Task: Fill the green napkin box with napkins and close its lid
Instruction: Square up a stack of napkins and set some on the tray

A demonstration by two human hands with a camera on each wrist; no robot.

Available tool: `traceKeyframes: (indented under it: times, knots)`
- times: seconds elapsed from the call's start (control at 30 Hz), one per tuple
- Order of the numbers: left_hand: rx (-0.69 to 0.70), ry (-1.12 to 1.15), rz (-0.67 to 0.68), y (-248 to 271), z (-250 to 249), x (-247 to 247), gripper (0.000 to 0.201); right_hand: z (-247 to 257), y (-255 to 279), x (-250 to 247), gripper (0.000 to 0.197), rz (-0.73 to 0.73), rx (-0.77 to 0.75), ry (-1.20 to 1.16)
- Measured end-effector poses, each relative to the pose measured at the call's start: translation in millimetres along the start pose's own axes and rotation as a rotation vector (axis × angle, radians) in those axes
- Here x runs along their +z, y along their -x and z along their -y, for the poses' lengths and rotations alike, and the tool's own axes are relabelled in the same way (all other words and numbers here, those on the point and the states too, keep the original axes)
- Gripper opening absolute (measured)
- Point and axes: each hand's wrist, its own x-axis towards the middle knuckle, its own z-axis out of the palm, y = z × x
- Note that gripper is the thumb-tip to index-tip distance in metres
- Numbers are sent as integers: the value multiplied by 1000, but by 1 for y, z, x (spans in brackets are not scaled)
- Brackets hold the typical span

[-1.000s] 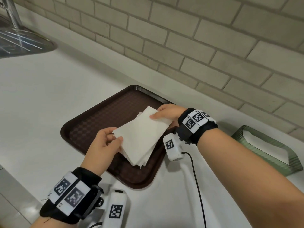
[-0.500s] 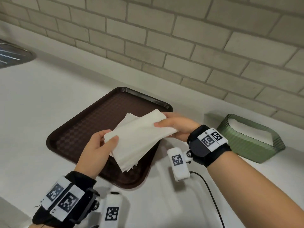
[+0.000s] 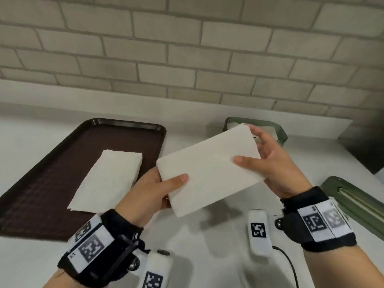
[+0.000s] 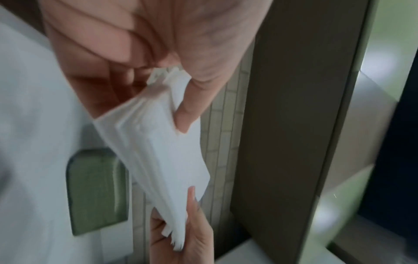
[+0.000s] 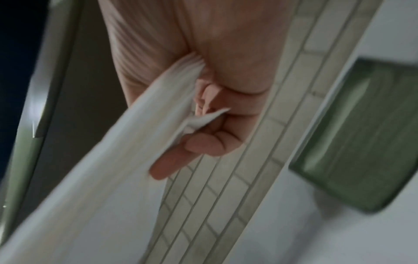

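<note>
A stack of white napkins (image 3: 209, 171) hangs in the air above the white tabletop (image 3: 41, 256), pinched at its near-left corner by the left hand (image 3: 149, 192) and at its right end by the right hand (image 3: 276, 161), thumbs on top and fingers beneath. Just beyond it, by the brick wall (image 3: 187, 48), stands the open green napkin box (image 3: 278, 129), white napkins already inside. Its green lid (image 3: 357, 202) lies at the near right. A second napkin pile (image 3: 110, 179) rests on the brown tray (image 3: 41, 183) at left.
</note>
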Motion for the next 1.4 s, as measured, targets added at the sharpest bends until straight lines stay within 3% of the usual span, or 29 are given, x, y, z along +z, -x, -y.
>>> traceKeyframes:
  times: [0.1,0.2,0.4,0.53,0.73,0.97,1.23,1.4]
  knots:
    - [48,-98,62,-10,-1,24,44,2,28,-30,79,-105,-43,67]
    - [120,-220,72,-17,-3,45,40,0,52,-56,72,-171,-6,159]
    - [247,-647,-35,-27,24,70,29,-22,72,-91,24,-154,142,318]
    - [229,-708,-61,-28,38,77,20,-43,67,-93,12,-140,153,463]
    - [108,-727,-142,-24,48,78,17,-59,56,-91,14,-95,179,540]
    - [-26,-670,-222,-18,50,80,40,-66,53,-99,29,-24,263,516]
    - [-9,-699,-238,-18,56,96,24,-73,52,-107,22,56,256,496]
    - [44,-675,-280,-15,51,100,30,-69,48,-117,16,75,223,476]
